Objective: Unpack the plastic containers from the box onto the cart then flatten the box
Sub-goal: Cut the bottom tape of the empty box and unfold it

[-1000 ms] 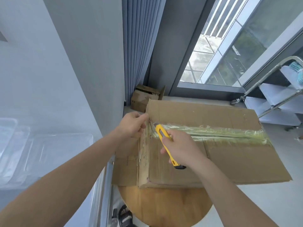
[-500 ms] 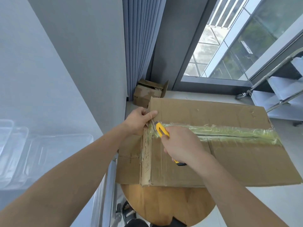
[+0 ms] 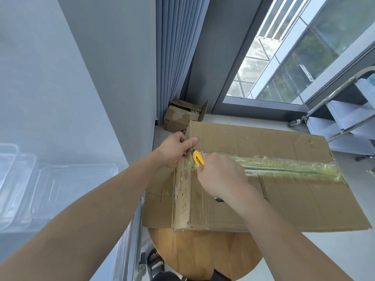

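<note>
The box (image 3: 284, 199) lies on the round table (image 3: 203, 256), in the middle. The left hand (image 3: 174, 151) has its grip pinched on the box corner at 11 o'clock. The right hand (image 3: 221, 175) has its grip closed round a yellow knife (image 3: 198, 158). In the last second the knife has slid to the left end of the tape (image 3: 284, 169). The box looks still shut, so cutting comes first.

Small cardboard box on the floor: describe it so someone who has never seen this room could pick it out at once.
Find the tall window, then follow the blue-grey curtain left of it down to the floor. The small cardboard box sits at the curtain's foot. Unlike the big taped box on the round wooden table, its top flaps stand open.
</note>
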`<state>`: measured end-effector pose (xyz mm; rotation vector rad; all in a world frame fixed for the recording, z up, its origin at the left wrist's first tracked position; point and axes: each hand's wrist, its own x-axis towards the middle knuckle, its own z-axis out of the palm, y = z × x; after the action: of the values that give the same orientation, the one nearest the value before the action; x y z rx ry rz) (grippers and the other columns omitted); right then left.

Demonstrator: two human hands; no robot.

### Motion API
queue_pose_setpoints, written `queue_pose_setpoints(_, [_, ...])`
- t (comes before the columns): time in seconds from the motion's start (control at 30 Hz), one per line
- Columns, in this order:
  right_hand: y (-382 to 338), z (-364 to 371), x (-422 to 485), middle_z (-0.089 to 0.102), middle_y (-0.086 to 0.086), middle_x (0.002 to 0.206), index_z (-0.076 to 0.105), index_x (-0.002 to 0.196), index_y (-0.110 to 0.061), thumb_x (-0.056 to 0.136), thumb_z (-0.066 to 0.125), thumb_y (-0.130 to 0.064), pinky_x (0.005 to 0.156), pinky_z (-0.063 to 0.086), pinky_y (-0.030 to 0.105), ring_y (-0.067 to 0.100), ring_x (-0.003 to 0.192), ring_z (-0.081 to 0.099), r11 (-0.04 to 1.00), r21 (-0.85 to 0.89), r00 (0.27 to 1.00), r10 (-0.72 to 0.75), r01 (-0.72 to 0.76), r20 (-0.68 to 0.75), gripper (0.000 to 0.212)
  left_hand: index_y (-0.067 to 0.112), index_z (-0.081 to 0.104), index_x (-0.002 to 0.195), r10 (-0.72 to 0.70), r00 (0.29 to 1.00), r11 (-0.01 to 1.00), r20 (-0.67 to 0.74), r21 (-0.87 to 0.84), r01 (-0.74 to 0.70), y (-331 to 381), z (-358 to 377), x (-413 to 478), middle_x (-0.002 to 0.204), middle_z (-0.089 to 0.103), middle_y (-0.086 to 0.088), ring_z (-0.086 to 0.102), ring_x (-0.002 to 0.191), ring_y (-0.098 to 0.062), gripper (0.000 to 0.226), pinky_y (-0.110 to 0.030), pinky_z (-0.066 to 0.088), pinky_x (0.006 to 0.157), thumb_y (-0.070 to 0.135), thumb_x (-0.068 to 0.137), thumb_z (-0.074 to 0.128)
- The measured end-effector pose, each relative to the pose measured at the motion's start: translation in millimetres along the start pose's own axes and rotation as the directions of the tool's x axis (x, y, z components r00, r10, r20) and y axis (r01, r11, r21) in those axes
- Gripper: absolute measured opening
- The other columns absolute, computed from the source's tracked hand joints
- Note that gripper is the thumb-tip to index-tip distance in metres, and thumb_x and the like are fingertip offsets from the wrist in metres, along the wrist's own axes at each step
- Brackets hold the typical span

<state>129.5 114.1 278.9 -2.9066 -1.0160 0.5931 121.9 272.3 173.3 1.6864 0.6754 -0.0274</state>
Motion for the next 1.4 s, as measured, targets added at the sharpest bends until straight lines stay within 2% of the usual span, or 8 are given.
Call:
queue_pose_setpoints(0.23, [-6.2, -6.5, -2.1, 0.053, 0.005, 0.087, 0.048, 0.088, -0.015, 0.097, 0.047, -0.025, 0.052, 0.029, 0.030, 0.026, 0.074, 0.051, 1.000, -0.023, 0.999, 0.011, -0.010, 0.045, 0.013, 0.014, 0.044, 0.087, 0.010, 1.000, 0.999, -0.020, 0.045, -0.009, -0.3, -0.3, -2.1, 0.075, 0.061, -0.002, 0.059, 0.064, -0.015, 0.037, -0.019, 0.039, 0.047, 0.046, 0.095, 0.060])
queue_pose_setpoints(0.4, [-12.8, -10.6, -4.3, 0.047, 0.005, 0.082, 0.042, 0.085, -0.015, 0.097, 0.046, -0.022, 0.062, 0.034, 0.030, 0.027, 0.076, 0.047, 0.999, -0.041, 0.999, -0.001, 0.003, 0.054, 0.014, 0.016, 0.043, 0.083, -0.006, 0.998, 1.000, -0.059, -0.009, 0.005, -4.3, 2.5, -2.8, 0.073, 0.060, -0.002, 0.057, 0.062, -0.016, 0.038, -0.027, 0.042, 0.052, 0.047, 0.093, 0.063])
queue_pose_setpoints(0.5, [-11.2, -9.7, -6.9, 0.049, 0.005, 0.084, 0.045, 0.087, -0.014, 0.097, 0.046, -0.022, 0.054, 0.032, 0.030, 0.026, 0.074, 0.049, 0.999, -0.036, 0.998, 0.005, -0.003, 0.061, 0.014, 0.017, 0.042, 0.080, 0.006, 0.998, 1.000, -0.062, -0.003, -0.006, -3.9, 2.0, -3.5, 0.072, 0.061, -0.002, 0.057, 0.060, -0.016, 0.039, -0.028, 0.043, 0.051, 0.047, 0.093, 0.063])
queue_pose_setpoints(0.57, [-10.5, -9.1, -9.6, 0.049, 0.003, 0.078, 0.045, 0.085, -0.013, 0.097, 0.046, -0.021, 0.049, 0.029, 0.029, 0.022, 0.066, 0.049, 0.999, -0.047, 0.997, 0.007, -0.004, 0.073, 0.015, 0.017, 0.042, 0.080, 0.008, 0.998, 1.000, -0.067, -0.007, -0.009, -4.3, 2.2, -3.6, 0.072, 0.060, -0.002, 0.058, 0.061, -0.016, 0.039, -0.029, 0.044, 0.052, 0.047, 0.093, 0.063])
queue_pose_setpoints(0.87, [-12.2, -12.8, -14.0, 0.053, 0.003, 0.071, 0.040, 0.073, -0.014, 0.094, 0.050, -0.016, 0.047, 0.033, 0.026, 0.020, 0.056, 0.050, 0.998, -0.036, 0.986, 0.049, -0.044, 0.161, 0.024, 0.017, 0.041, 0.078, 0.005, 0.994, 0.998, -0.108, -0.057, -0.012, -4.9, 4.9, -4.2, 0.070, 0.058, -0.005, 0.055, 0.058, -0.018, 0.041, -0.034, 0.047, 0.059, 0.047, 0.091, 0.066])
queue_pose_setpoints(1.1, [-11.6, -11.9, -17.7, 0.067, 0.007, 0.082, 0.046, 0.074, -0.014, 0.092, 0.051, -0.012, 0.057, 0.045, 0.028, 0.026, 0.073, 0.065, 0.999, -0.025, 0.975, 0.046, -0.041, 0.218, 0.018, 0.017, 0.041, 0.078, 0.001, 0.991, 0.999, -0.135, -0.043, -0.007, -5.9, 6.5, -5.8, 0.069, 0.060, -0.006, 0.056, 0.060, -0.021, 0.042, -0.037, 0.051, 0.060, 0.049, 0.089, 0.067])
queue_pose_setpoints(1.27, [-4.5, -1.9, -29.3, 0.054, 0.002, 0.070, 0.044, 0.072, -0.015, 0.096, 0.049, -0.018, 0.048, 0.033, 0.027, 0.018, 0.057, 0.049, 0.999, -0.044, 0.984, 0.039, -0.032, 0.175, 0.024, 0.017, 0.041, 0.079, -0.007, 0.990, 0.999, -0.143, -0.052, -0.001, -6.5, 6.3, -7.4, 0.071, 0.060, -0.007, 0.057, 0.062, -0.022, 0.043, -0.037, 0.051, 0.060, 0.050, 0.089, 0.067])
queue_pose_setpoints(1.4, [5.0, 5.5, -30.7, 0.067, 0.002, 0.076, 0.053, 0.081, -0.017, 0.098, 0.045, -0.028, 0.057, 0.047, 0.029, 0.022, 0.069, 0.065, 0.999, 0.039, 0.987, 0.007, -0.013, 0.164, 0.021, 0.017, 0.043, 0.080, -0.006, 0.987, 1.000, -0.160, -0.025, 0.002, -4.5, 6.6, -9.6, 0.075, 0.063, -0.008, 0.060, 0.065, -0.022, 0.043, -0.037, 0.053, 0.062, 0.051, 0.088, 0.067])
